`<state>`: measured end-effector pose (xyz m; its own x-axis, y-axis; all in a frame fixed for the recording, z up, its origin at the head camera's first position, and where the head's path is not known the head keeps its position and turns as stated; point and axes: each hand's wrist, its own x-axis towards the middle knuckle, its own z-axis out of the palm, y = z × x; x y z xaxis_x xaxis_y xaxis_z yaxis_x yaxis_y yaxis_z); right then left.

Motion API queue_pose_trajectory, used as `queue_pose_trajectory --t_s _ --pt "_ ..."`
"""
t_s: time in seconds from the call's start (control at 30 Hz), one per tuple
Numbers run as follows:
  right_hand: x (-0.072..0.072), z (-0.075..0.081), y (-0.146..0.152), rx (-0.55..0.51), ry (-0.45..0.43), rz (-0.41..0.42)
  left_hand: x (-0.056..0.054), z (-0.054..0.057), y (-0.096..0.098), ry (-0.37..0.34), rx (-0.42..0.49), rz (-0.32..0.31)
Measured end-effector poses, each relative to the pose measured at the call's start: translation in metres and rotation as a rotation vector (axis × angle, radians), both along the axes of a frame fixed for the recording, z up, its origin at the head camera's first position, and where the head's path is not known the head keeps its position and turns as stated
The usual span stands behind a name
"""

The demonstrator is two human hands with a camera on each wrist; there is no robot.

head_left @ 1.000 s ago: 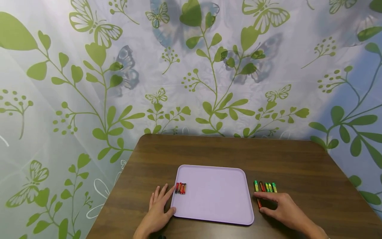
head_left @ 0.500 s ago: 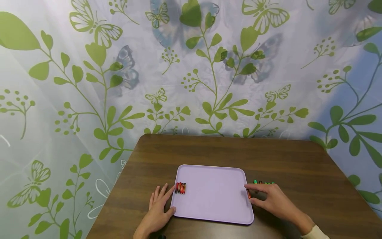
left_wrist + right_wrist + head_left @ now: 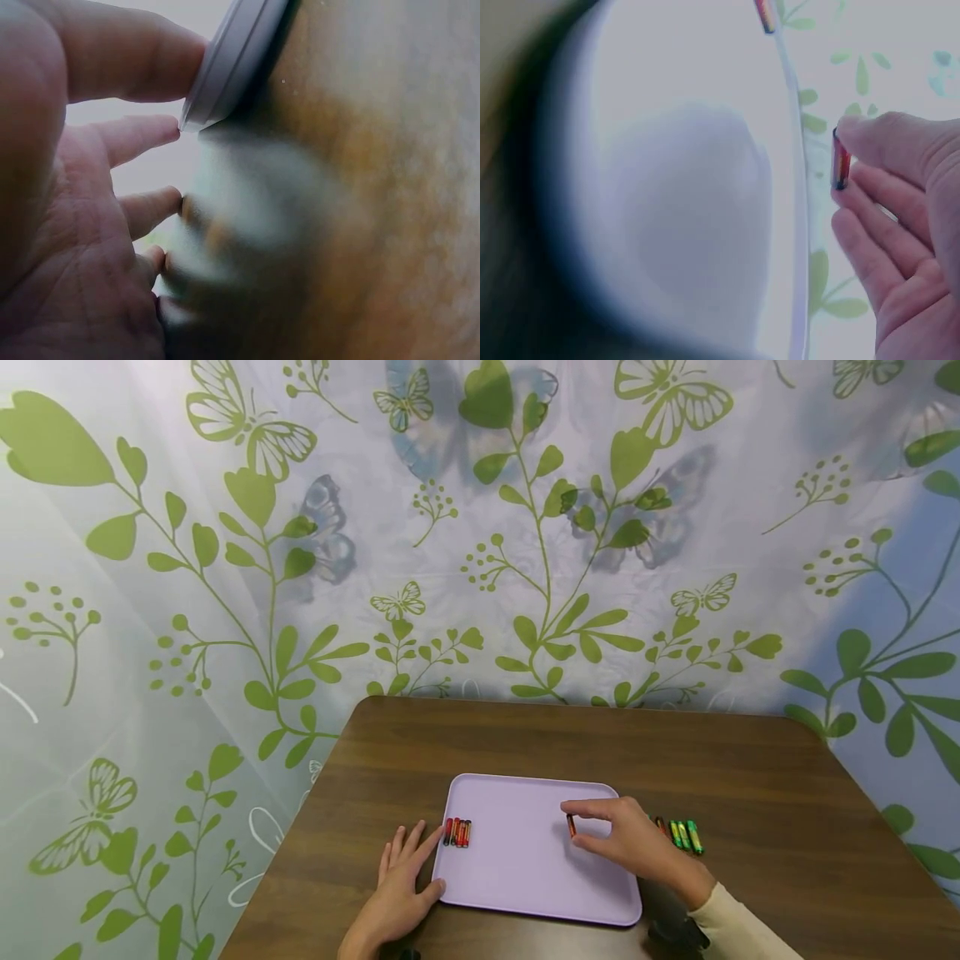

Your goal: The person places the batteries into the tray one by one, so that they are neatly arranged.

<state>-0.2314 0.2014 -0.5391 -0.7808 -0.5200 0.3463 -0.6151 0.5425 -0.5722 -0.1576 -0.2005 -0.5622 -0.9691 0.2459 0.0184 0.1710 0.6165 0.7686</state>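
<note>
A red-and-black battery [image 3: 572,826] is pinched end to end between the thumb and a finger of my right hand [image 3: 626,839], above the right half of a lilac tray [image 3: 525,877]. The same battery [image 3: 841,159] shows clearly in the right wrist view. Several red-and-black batteries [image 3: 457,832] lie side by side inside the tray's left edge. My left hand [image 3: 397,889] rests at that edge, fingers spread, with thumb and fingertip touching the rim. In the left wrist view its thumb [image 3: 135,52] meets the tray rim [image 3: 232,67].
Right of the tray, a row of batteries lies on the brown table [image 3: 750,793]: green ones [image 3: 685,836] and a red-and-black one [image 3: 662,825], partly hidden by my right hand. A leaf-and-butterfly patterned curtain [image 3: 480,568] hangs behind the table.
My right hand has carried the red-and-black battery leftward from the table beside the row, across the tray's right rim to over the tray. The left hand stays in place.
</note>
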Motion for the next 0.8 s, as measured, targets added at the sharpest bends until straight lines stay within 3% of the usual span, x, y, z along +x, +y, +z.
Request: queue_pose_trajectory --t_s 0.33,0.8 --pt "-0.009 0.003 -0.053 -0.004 -0.042 0.034 0.000 -0.001 -0.001 -0.001 0.000 0.000" --pt "-0.014 -0.009 -0.114 -0.077 -0.120 0.068 0.000 -0.002 -0.003 0.015 -0.009 0.001"
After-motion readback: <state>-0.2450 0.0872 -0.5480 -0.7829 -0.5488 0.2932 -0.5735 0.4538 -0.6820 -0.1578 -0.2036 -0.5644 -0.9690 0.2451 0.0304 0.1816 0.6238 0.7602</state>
